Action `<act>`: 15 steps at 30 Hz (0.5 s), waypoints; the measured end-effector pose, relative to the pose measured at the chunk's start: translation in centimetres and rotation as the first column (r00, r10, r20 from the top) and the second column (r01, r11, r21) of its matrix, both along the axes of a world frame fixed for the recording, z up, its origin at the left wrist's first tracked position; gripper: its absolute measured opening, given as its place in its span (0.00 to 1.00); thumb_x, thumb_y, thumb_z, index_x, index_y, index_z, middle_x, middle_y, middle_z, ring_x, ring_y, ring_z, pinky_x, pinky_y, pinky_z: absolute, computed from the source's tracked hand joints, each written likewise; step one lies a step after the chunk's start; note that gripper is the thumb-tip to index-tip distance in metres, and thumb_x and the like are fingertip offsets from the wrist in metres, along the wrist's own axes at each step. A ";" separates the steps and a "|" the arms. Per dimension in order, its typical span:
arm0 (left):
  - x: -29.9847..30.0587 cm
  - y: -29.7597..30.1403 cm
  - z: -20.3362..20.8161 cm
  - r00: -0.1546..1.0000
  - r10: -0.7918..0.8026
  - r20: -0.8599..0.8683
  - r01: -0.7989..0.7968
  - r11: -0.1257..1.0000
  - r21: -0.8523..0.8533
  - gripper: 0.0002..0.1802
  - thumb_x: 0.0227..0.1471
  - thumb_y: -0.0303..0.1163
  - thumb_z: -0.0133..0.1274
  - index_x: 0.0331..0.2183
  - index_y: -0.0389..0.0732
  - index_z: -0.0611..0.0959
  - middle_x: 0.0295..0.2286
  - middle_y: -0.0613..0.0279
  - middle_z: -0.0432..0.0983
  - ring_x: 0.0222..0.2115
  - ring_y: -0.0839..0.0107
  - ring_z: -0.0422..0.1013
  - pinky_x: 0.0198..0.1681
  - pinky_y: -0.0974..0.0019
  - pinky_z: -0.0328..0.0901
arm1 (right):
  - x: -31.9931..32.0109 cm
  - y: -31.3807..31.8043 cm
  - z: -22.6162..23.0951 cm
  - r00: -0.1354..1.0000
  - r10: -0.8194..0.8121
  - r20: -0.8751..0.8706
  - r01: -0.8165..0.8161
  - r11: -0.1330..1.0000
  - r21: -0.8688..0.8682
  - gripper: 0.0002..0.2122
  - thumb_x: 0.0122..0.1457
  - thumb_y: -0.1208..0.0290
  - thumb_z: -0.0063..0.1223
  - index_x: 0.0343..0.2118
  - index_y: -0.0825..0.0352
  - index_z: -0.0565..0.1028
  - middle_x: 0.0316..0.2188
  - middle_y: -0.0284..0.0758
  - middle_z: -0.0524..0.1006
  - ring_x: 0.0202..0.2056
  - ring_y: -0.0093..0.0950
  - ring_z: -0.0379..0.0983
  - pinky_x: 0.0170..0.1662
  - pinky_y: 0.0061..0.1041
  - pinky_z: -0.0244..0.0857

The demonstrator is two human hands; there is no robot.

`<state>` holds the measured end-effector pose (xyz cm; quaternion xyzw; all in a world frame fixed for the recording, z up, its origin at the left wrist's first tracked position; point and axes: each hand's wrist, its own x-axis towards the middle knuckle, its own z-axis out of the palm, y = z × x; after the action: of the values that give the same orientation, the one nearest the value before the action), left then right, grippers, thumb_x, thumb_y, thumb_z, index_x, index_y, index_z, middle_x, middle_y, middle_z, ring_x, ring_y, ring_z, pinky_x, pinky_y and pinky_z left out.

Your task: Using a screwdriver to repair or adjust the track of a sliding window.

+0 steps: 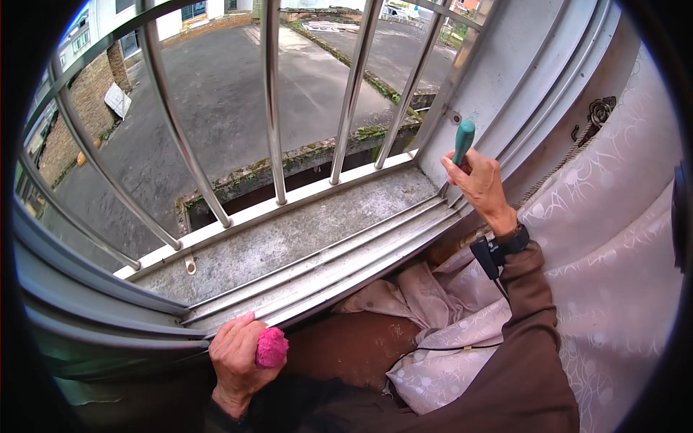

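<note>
My right hand (pixel 476 180) is closed around a green-handled screwdriver (pixel 464 141), whose rounded handle points up. Its lower end is mostly hidden by my fingers and seems to reach toward the far right corner of the window track (pixel 339 263). At the lower left, my left hand (pixel 238 357) grips a bunched bright pink cloth (pixel 272 348). That hand lies against the near left end of the track, beside the sliding window frame. A dark band with a small black device (pixel 491 254) is strapped to my right wrist.
Metal bars (pixel 272 101) stand beyond the concrete sill (pixel 289 238), with paved ground outside. A pale patterned curtain (pixel 606 238) hangs on the right, held by a rope near an ornate hook (pixel 600 112). A thin black cable (pixel 440 348) runs across the curtain's lower folds.
</note>
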<state>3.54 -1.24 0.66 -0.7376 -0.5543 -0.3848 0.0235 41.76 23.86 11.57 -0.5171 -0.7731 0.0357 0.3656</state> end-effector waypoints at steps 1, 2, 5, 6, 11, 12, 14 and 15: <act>0.2 0.1 0.2 1.000 0.005 -0.002 -0.005 1.000 -0.017 0.17 0.33 0.33 0.68 0.29 0.38 0.83 0.27 0.55 0.81 0.36 0.51 0.80 0.45 0.53 0.72 | 0.6 0.3 -0.8 0.999 0.048 0.021 -0.049 0.998 0.050 0.11 0.62 0.69 0.61 0.30 0.70 0.73 0.16 0.35 0.71 0.20 0.26 0.75 0.25 0.29 0.65; 0.2 0.4 0.3 1.000 0.008 -0.004 -0.008 0.999 -0.035 0.16 0.33 0.33 0.69 0.29 0.39 0.83 0.26 0.56 0.81 0.36 0.52 0.80 0.44 0.54 0.73 | 1.2 0.5 -1.4 0.995 0.093 0.044 -0.097 0.990 0.098 0.11 0.63 0.70 0.60 0.29 0.70 0.72 0.16 0.35 0.70 0.20 0.27 0.75 0.25 0.30 0.65; 0.3 0.9 0.7 1.000 0.027 -0.007 -0.028 0.997 -0.072 0.16 0.33 0.34 0.69 0.27 0.39 0.83 0.24 0.57 0.80 0.33 0.52 0.80 0.41 0.54 0.73 | 2.7 0.8 -2.3 0.989 0.091 0.116 -0.110 0.979 0.169 0.12 0.64 0.69 0.59 0.28 0.70 0.71 0.16 0.38 0.69 0.19 0.32 0.74 0.24 0.32 0.64; 0.1 0.8 0.5 1.000 0.023 -0.004 -0.024 0.997 -0.071 0.15 0.33 0.34 0.69 0.27 0.39 0.83 0.24 0.57 0.80 0.32 0.52 0.80 0.40 0.54 0.74 | 3.2 0.8 -2.0 0.988 0.067 0.141 -0.093 0.978 0.188 0.12 0.64 0.69 0.59 0.28 0.70 0.71 0.17 0.39 0.70 0.19 0.34 0.73 0.23 0.32 0.64; -0.3 0.4 -1.6 0.995 0.037 -0.088 -0.034 0.999 0.032 0.16 0.36 0.38 0.67 0.26 0.38 0.82 0.25 0.50 0.80 0.28 0.48 0.78 0.37 0.53 0.73 | 4.1 0.7 -2.3 0.983 0.017 0.185 -0.062 0.968 0.245 0.11 0.64 0.70 0.59 0.29 0.70 0.71 0.17 0.42 0.70 0.18 0.39 0.71 0.23 0.34 0.63; -0.2 0.6 -1.5 0.996 0.042 -0.083 -0.038 0.998 0.046 0.14 0.38 0.38 0.66 0.26 0.38 0.83 0.24 0.53 0.80 0.29 0.50 0.79 0.38 0.54 0.74 | 3.9 0.5 -2.3 0.976 0.002 0.216 -0.056 0.968 0.243 0.10 0.63 0.73 0.60 0.28 0.70 0.71 0.19 0.42 0.71 0.19 0.39 0.71 0.22 0.34 0.63; -0.2 0.5 -0.7 0.999 0.012 -0.046 -0.012 1.000 0.014 0.16 0.45 0.38 0.67 0.32 0.36 0.85 0.30 0.51 0.82 0.34 0.51 0.81 0.41 0.55 0.73 | 3.2 0.5 -2.4 0.946 0.060 0.318 -0.157 0.944 0.289 0.09 0.62 0.74 0.60 0.28 0.70 0.71 0.20 0.42 0.71 0.19 0.39 0.71 0.22 0.34 0.63; -0.3 0.6 -0.3 1.000 0.001 -0.029 -0.001 1.000 0.000 0.17 0.48 0.38 0.67 0.35 0.35 0.86 0.32 0.49 0.84 0.36 0.52 0.81 0.42 0.56 0.73 | 2.5 0.5 -2.4 0.926 0.087 0.368 -0.210 0.927 0.310 0.09 0.61 0.75 0.60 0.27 0.71 0.72 0.21 0.42 0.71 0.20 0.39 0.71 0.22 0.34 0.62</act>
<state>3.27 -0.65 0.33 -0.7430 -0.5541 -0.3741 0.0319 44.29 24.37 9.14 -0.3823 -0.8572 -0.1634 0.3041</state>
